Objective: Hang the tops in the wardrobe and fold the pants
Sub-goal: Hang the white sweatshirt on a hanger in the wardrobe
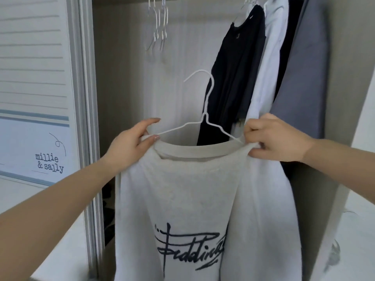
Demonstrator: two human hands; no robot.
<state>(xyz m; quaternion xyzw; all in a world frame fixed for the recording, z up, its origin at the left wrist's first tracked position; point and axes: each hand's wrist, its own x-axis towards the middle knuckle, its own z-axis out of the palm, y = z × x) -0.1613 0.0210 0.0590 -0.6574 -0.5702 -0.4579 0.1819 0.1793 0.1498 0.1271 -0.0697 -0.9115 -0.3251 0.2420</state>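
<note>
To the left stands a white sliding door (38, 78) with horizontal slats across its upper part and a plain panel below. Two blue-grey bands (34, 118) separate the slats from the panel. On that panel, dark lettering (49, 164) reads "millie & sally", with a thin curling line drawn above it. A pale grey door frame (86, 98) runs upright along the door's right edge. Low down, in the gap just right of the frame, some dark things (108, 216) lie in shadow, too dim to identify.
</note>
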